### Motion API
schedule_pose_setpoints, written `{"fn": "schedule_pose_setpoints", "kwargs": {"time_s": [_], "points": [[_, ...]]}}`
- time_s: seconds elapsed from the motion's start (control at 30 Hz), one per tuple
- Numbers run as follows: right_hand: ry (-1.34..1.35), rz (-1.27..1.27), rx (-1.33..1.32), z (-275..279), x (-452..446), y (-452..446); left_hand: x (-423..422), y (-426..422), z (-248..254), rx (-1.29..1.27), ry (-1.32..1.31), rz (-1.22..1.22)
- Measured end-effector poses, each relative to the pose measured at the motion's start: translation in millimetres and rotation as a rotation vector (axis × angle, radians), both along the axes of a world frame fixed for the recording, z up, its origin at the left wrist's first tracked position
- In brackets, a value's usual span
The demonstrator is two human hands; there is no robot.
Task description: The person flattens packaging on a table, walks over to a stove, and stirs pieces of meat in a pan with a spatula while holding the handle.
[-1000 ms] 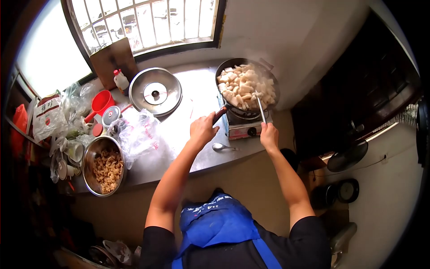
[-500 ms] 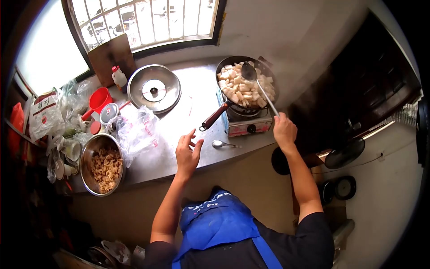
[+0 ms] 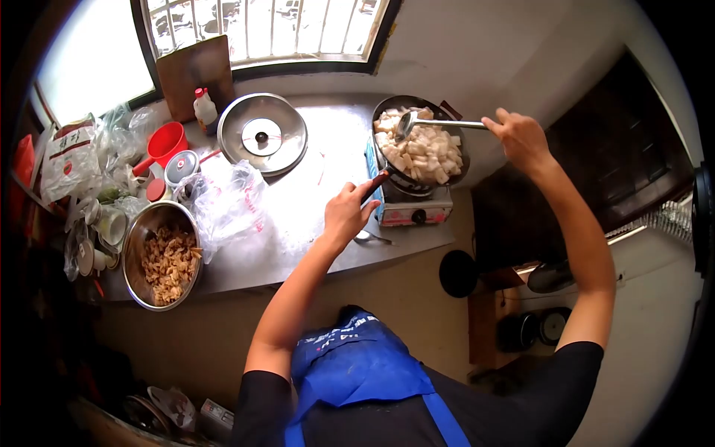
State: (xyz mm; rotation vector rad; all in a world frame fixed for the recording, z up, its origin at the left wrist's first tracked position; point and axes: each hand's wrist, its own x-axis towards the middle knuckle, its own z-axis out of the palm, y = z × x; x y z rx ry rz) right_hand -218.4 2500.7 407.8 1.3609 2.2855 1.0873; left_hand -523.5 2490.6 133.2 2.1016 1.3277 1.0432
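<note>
My left hand [image 3: 347, 216] is closed round the dark handle [image 3: 375, 186] of a wok [image 3: 460, 177] that sits on a portable gas stove [image 3: 417, 212]. Pale, chunky pieces of food [image 3: 426, 153] fill much of the wok. In my right hand [image 3: 521, 138] is the end of a long metal ladle [image 3: 450, 124], held nearly level over the wok's right rim. Its bowl rests at the upper left part of the food. A small metal spoon [image 3: 372, 238] lies on the counter just beside my left hand, partly hidden by it.
On the metal counter [image 3: 313, 253] stand a steel bowl of browned food [image 3: 195, 279], a large pot lid [image 3: 290, 119], a plastic bag [image 3: 231, 208], a red dipper [image 3: 167, 139] and a white bottle [image 3: 205, 112]. A cutting board [image 3: 194, 71] leans by the barred window [image 3: 298, 33].
My left hand has moved up and right and taken hold of the wok handle. My right hand has risen and swung right, turning the ladle from a steep slant to nearly level.
</note>
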Motion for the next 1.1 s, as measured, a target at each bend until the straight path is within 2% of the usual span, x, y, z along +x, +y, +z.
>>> {"fn": "schedule_pose_setpoints", "kwargs": {"time_s": [0.03,0.1,0.37,0.5,0.6,0.67,0.73,0.8,0.9,0.93,1.1], "points": [[-0.003,0.002,-0.001,4,-9,8,4,4,-6,0.016,0.039,0.033],[-0.178,0.068,-0.035,11,-24,22,6,5,-2,-0.001,0.080,0.041],[-0.273,0.180,-0.116,15,-69,64,4,11,-6,-0.015,0.143,0.000],[-0.336,0.238,-0.126,-16,-86,88,2,12,-6,-0.012,0.152,-0.004],[-0.449,0.144,-0.092,-60,-93,109,3,12,-5,-0.037,0.142,0.008],[-0.473,0.183,-0.068,-84,-89,127,4,12,-7,-0.041,0.129,0.020],[-0.588,-0.004,-0.154,-95,-95,134,4,9,-5,-0.053,0.120,0.022],[-0.548,-0.014,-0.187,-95,-86,137,4,8,-5,-0.056,0.105,0.018],[-0.219,-0.221,-0.272,-89,-51,134,5,6,-3,-0.064,0.121,0.033],[-0.216,-0.231,-0.273,-90,-37,125,6,6,-4,-0.072,0.105,0.036],[0.299,-0.357,-0.260,-116,22,71,9,8,-2,-0.106,0.091,0.037]]}}
